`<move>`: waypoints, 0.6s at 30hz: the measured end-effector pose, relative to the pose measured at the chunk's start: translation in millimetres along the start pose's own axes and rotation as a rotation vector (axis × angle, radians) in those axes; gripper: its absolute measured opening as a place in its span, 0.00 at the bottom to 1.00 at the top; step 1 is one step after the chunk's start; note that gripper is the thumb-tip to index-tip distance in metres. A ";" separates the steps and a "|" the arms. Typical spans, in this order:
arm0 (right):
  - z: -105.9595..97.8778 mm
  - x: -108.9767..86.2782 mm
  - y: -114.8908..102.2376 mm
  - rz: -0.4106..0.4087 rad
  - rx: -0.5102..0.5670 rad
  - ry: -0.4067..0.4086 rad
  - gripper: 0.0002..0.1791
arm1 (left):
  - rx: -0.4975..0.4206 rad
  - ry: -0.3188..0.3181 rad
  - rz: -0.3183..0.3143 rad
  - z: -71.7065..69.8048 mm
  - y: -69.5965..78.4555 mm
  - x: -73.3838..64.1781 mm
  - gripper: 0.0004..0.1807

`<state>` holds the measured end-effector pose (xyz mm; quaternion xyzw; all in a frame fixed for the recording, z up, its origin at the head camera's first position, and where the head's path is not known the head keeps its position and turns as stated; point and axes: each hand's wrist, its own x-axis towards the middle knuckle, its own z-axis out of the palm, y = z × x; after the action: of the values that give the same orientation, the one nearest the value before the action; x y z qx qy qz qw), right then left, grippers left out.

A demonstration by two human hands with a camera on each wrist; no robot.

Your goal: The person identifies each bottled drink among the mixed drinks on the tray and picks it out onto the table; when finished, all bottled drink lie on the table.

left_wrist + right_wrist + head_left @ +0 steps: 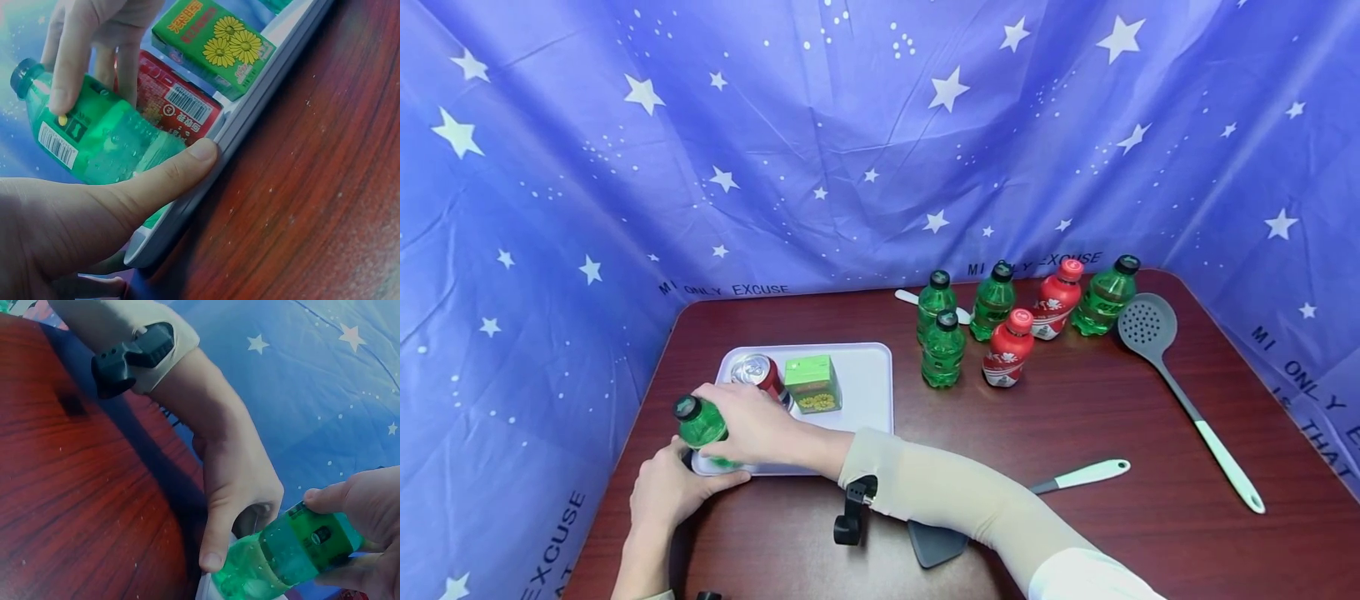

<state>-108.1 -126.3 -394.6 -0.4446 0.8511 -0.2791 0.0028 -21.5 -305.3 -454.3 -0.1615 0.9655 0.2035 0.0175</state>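
A green soda bottle [702,423] [106,137] [281,556] leans tilted over the front-left corner of a white tray [868,375] [250,119], cap pointing left. My right hand [748,425] [94,37] [369,506] grips the bottle near its shoulder. My left hand [662,492] [75,219] [234,487] holds that tray corner, thumb lying on the rim and fingers underneath. In the tray, beside the bottle, lie a red can [763,375] [178,100] and a green juice box with yellow flowers [812,383] [212,44].
Several green bottles [943,350] and two red ones [1009,348] stand at the back of the brown table. A grey skimmer [1146,325] lies at the right, and a dark spatula [1078,475] under my right forearm. Blue starred cloth surrounds the table.
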 end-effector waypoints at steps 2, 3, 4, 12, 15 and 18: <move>-1.6 -1.5 -0.8 -0.004 -0.004 -0.004 0.32 | 0.003 -0.004 0.003 -0.3 -0.2 -0.1 0.59; -3.0 -2.3 -1.3 -0.008 -0.004 -0.004 0.33 | 0.004 -0.003 0.004 -0.5 -0.3 -0.1 0.59; -5.0 -3.4 -1.5 -0.010 -0.003 -0.004 0.33 | 0.004 -0.002 0.006 0.0 -0.1 0.2 0.59; -35.8 -14.9 -5.1 -0.016 0.042 0.024 0.34 | 0.000 -0.002 0.001 0.8 0.2 0.0 0.61; -51.1 -22.5 -3.1 -0.020 0.064 0.049 0.34 | 0.012 -0.015 0.012 -0.3 0.4 -0.6 0.64; -67.4 -31.9 2.0 -0.031 0.076 0.084 0.34 | 0.019 -0.028 0.022 -1.5 0.2 0.2 0.69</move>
<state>-107.3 -69.4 -346.4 -0.4453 0.8323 -0.3296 -0.0206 -21.7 -305.7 -452.8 -0.1480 0.9687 0.1969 0.0301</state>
